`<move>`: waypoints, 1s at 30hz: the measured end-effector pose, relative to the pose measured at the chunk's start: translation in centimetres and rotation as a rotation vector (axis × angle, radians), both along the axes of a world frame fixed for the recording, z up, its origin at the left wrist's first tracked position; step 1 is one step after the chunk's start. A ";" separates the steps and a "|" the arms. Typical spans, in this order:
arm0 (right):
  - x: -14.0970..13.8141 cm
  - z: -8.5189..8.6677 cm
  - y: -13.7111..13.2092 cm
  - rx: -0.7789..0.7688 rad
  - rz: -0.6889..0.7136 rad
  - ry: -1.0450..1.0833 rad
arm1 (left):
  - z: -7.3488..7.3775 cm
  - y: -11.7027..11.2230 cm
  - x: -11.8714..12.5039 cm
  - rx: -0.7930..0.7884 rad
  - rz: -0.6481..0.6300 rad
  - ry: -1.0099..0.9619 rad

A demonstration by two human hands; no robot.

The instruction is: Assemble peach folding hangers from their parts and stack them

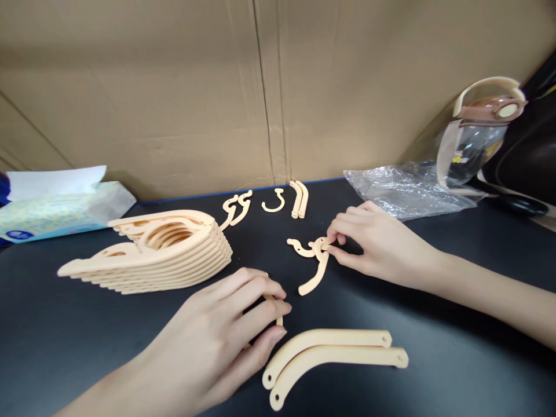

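My right hand [369, 240] is closed, thumb and fingertips pinching the end of a small cream plastic piece [316, 272]. This curved piece lies against another wavy cream piece [300, 249] on the dark table. Lower down, my left hand [230, 336] curls its fingers round a thin curved cream plastic piece [280, 315], mostly hidden by the fingers. Just right of that hand, two long curved cream arms [339, 350] with holed ends lie side by side. Behind the left hand stands a stack of cream folded hangers [195, 255].
Toward the back lie small wavy pieces [241, 208], a loose hook [274, 202] and two short curved arms [299, 200]. A tissue pack [65, 208] sits far left. Clear plastic wrap [399, 188] and a drinking bottle [475, 145] are at right. Cardboard [195, 98] rises behind.
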State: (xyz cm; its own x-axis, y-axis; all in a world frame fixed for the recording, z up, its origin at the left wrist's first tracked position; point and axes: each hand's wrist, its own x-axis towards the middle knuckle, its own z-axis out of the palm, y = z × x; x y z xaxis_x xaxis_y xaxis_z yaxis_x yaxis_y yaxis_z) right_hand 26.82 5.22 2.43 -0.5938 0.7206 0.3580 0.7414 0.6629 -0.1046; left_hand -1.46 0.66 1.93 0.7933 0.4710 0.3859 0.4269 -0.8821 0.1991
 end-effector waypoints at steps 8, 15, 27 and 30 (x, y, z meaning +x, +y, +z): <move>-1.3 -0.3 -1.9 0.197 0.144 -0.101 | -0.1 0.1 0.1 0.008 -0.014 -0.014; -0.7 0.1 -1.8 -0.016 0.257 -0.163 | -0.2 0.1 0.0 0.008 -0.020 -0.024; -0.2 1.6 -2.0 -0.043 0.177 -0.195 | -0.1 0.1 0.0 0.020 -0.005 -0.014; -0.3 1.5 -2.1 -0.073 0.101 -0.153 | 0.0 0.1 0.0 0.012 -0.003 -0.011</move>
